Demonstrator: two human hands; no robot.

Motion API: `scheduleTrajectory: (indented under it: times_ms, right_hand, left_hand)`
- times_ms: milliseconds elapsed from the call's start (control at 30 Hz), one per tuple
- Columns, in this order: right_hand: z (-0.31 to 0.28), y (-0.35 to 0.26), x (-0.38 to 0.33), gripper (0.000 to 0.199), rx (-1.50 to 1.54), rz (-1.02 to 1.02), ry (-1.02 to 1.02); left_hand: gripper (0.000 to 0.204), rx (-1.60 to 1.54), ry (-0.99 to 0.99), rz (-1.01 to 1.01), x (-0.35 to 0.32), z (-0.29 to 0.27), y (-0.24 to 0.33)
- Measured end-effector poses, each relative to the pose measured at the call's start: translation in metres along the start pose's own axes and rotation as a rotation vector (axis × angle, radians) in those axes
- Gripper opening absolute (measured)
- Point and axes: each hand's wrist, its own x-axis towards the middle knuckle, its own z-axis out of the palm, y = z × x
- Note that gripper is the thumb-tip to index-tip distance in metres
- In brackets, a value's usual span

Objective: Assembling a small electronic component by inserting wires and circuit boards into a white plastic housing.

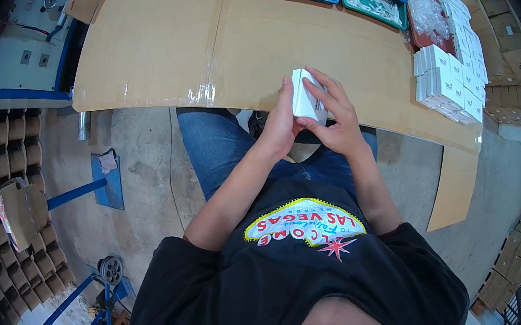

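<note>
A small white box (306, 98) is held upright between my two hands, just over the near edge of the cardboard-covered table (151, 53). My left hand (280, 120) presses against the box's left side, the thumb side toward its top. Around the right side curl the fingers of my right hand (336, 114), with its thumb low on the front. Dark marks show on the box face, partly covered by my right fingers. Whether its far end is open or closed is hidden.
Stacked white boxes (451, 83) stand at the table's right edge, beside a red tray with clear plastic bags (429, 15). At the back, blue and green trays (373, 7) hold many small white pieces. A blue metal stand (109, 186) is on the floor at left.
</note>
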Motion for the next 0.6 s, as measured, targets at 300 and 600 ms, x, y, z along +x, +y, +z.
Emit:
scheduleTrajectory:
  times_ms: [300, 600]
  right_hand:
    - [0.001, 0.007, -0.002, 0.065, 0.029, -0.013, -0.055]
    - [-0.006, -0.005, 0.002, 0.061, -0.108, 0.014, -0.063]
  left_hand:
    - [0.056, 0.050, 0.050, 0.018, 0.003, -0.001, -0.007]
    - [0.056, -0.098, 0.045, -0.011, 0.001, 0.006, 0.000]
